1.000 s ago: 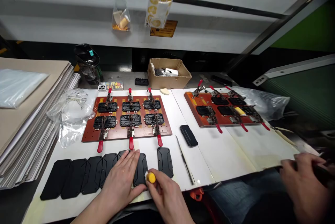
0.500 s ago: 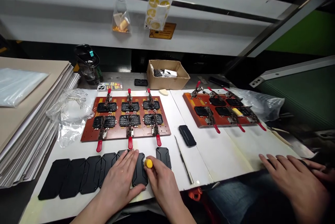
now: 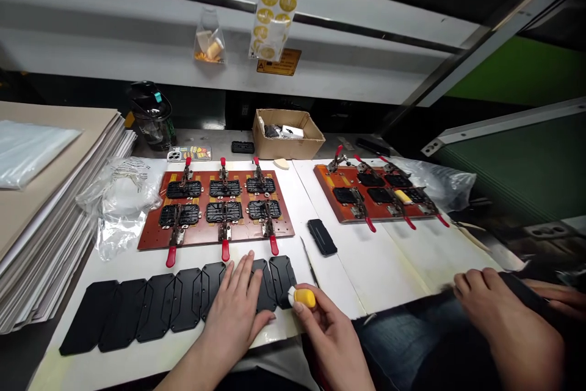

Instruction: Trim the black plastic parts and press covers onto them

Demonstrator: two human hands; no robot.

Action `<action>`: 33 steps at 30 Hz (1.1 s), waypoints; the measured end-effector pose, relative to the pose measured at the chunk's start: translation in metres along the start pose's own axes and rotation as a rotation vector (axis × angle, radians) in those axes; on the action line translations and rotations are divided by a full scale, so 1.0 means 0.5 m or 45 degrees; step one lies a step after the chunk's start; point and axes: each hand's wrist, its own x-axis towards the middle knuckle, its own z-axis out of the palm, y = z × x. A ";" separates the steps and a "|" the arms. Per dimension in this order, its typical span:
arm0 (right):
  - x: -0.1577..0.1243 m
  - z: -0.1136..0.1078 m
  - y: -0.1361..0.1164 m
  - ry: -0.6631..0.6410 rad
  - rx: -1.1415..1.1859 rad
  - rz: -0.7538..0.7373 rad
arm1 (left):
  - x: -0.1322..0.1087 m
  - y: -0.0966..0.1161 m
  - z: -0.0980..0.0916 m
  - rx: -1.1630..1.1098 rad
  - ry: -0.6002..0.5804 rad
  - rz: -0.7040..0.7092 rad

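My left hand [image 3: 235,312] lies flat with fingers stretched, over black panels near the table's front edge. It partly covers one panel [image 3: 263,290]. In my right hand [image 3: 336,330], thumb and fingers grip a small yellow piece with a white end [image 3: 304,298]. That white end is at the right edge of the last panel [image 3: 282,278]; whether it touches is hard to tell. Leftward, several more black panels [image 3: 155,308] run in a row, side by side. Behind them stands a red-brown clamp fixture [image 3: 286,226] holding black ribbed parts under red-handled clamps.
A second clamp fixture [image 3: 327,186] bears another yellow piece [image 3: 403,197]. Between the fixtures lie a black part [image 3: 321,236] and a thin metal tool [image 3: 309,260]. Paper sheets [image 3: 91,220] are stacked left; a cardboard box [image 3: 293,148] stands behind. Another person's hand [image 3: 494,312] is at right.
Both my hands have moved right. The panel by my left hand has shifted right, against the last one. The yellow piece went from that panel's edge to the last panel's right side.
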 end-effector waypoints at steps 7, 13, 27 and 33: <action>0.006 0.056 -0.027 -0.178 0.035 -0.067 | -0.118 -0.100 -0.048 0.154 0.028 -0.119; 0.057 0.199 -0.113 -0.344 -0.415 -0.525 | -0.102 -0.167 -0.057 -0.003 -0.254 -0.072; 0.054 0.202 -0.099 -0.567 -0.660 -0.572 | -0.083 -0.163 -0.064 -0.084 -0.352 -0.015; 0.042 0.194 -0.083 -0.500 -0.590 -0.564 | -0.082 -0.163 -0.059 -0.039 -0.312 0.011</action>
